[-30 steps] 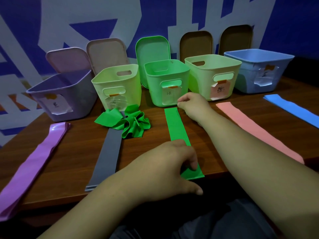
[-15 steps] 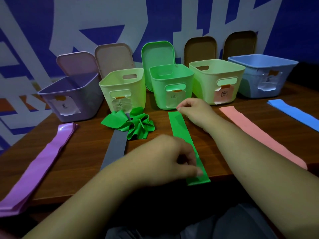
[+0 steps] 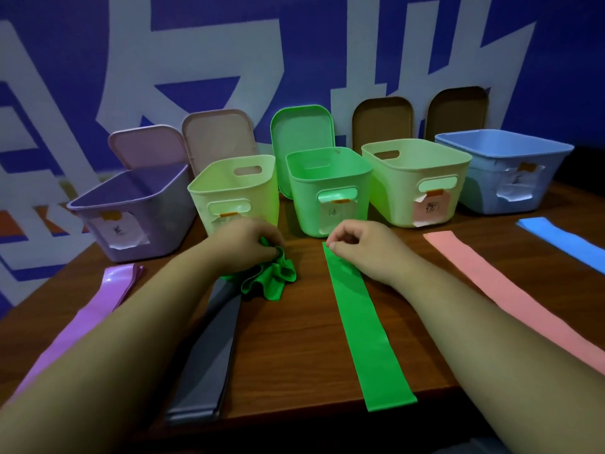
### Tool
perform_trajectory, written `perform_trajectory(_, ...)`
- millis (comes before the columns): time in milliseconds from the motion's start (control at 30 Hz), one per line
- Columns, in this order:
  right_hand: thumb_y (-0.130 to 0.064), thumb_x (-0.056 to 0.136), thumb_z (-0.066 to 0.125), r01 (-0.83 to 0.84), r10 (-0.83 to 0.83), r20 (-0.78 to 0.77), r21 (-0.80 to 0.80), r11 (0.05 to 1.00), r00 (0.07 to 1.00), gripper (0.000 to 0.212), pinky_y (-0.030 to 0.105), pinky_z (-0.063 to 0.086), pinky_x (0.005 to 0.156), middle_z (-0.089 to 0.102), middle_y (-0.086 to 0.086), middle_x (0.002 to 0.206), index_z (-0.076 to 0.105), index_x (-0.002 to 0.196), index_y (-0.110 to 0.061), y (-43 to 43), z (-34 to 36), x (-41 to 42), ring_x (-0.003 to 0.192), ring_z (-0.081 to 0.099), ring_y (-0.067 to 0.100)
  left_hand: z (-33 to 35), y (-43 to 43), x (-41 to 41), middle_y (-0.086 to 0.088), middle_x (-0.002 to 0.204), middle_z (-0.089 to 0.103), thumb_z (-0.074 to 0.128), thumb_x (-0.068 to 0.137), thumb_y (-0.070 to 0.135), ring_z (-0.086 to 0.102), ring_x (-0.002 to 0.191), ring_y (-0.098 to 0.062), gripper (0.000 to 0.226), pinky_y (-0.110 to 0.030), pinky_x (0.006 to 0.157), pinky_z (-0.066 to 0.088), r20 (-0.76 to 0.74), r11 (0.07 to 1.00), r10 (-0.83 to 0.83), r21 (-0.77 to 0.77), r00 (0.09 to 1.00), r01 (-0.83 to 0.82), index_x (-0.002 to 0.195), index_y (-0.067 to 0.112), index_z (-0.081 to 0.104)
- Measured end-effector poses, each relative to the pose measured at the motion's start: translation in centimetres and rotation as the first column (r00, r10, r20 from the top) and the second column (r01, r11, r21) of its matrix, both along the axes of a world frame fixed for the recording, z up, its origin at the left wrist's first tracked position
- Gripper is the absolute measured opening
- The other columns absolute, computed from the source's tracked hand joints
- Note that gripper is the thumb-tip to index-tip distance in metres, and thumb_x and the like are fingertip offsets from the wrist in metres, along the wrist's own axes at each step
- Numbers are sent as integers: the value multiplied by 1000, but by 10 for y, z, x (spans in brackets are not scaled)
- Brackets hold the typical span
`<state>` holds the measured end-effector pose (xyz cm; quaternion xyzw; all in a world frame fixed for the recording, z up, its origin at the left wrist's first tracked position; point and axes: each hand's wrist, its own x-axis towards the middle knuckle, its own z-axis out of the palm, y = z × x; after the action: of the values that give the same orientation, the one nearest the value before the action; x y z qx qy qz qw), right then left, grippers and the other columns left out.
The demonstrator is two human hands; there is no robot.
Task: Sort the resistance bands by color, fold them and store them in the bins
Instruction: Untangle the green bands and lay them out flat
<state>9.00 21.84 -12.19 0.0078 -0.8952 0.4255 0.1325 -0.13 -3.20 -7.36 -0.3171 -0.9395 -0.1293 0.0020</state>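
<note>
Now the left hand (image 3: 240, 245) grabs the crumpled green band (image 3: 273, 281), just left of the green bin (image 3: 307, 204) and in front of it. The right hand (image 3: 363, 252) pinches the far end of the flat green band (image 3: 363, 329), which lies on the table (image 3: 294, 339) straight out from the front of that bin.

pink band (image 3: 510, 296), blue band (image 3: 569, 244), grey band (image 3: 209, 355); green bin (image 3: 307, 204)
</note>
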Motion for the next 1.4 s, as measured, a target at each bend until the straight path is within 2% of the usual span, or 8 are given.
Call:
perform_trajectory(267,-48,98,72,-55,56,-26,23,998,998,14,31,56,88,74,-13,102,76,101,-36,-10,12,-4,96,67,3,-7,5,-1,22,100,68,69,101,22,61,89,2,22,-13,68,44,-118,902,-36,423,992,83,109,39,81)
perform_trajectory(433,-68,95,64,-94,94,0,2,996,996,42,31,55,90,73,-18,112,73,122,-36,-20,16,-6,105,65,1,-1,7,3,15,100,73,74,97,22,65,91,1,18,-6,72,41,-292,880,-116,412,949,235,114,27,81)
perform_trajectory(600,-54,100,67,-102,98,-62,-73,992,993,23,40,55,82,75,-7,91,77,99,-33,-18,14,-8,88,69,12,-3,10,10,12,96,74,74,98,20,66,86,-1,16,-20,72,50,-335,878,-137,395,932,271,112,23,80)
perform_trajectory(700,-40,100,71,-72,62,-89,-109,991,994,14,38,54,85,76,-9,91,79,95,-30,-14,13,-9,87,68,7,-5,7,12,12,96,74,75,97,19,64,84,3,16,-13,71,47,-354,881,-134,385,925,275,111,23,81)
perform_trajectory(833,-36,101,72,-74,61,-90,-151,986,994,13,30,50,80,78,-16,92,82,95,-29,-14,14,-6,86,67,-4,-6,4,13,11,101,77,77,96,19,66,88,-1,19,-8,76,47,-353,888,-133,373,926,270,114,24,82)
perform_trajectory(967,-33,101,72,-63,41,-110,-204,977,993,14,27,50,80,80,-13,93,82,98,-26,-12,14,-5,90,70,4,-6,1,14,14,108,75,77,96,21,66,97,1,28,-7,81,50,-323,884,-144,383,935,268,123,27,78)
perform_trajectory(1200,-30,102,71,-47,16,-119,-263,964,993,15,30,54,79,81,-9,91,83,95,-23,-11,16,-4,87,72,11,-7,1,16,5,77,67,80,94,26,64,66,-13,14,-39,59,60,-161,795,-106,579,981,181,94,25,65)
perform_trajectory(1400,-32,103,68,-24,-7,-107,-284,958,994,14,29,53,74,81,-10,91,80,98,-24,-12,19,-3,84,70,6,-9,3,19,11,90,75,69,102,33,70,84,-6,16,-35,75,59,-147,838,-167,500,975,219,115,27,77)
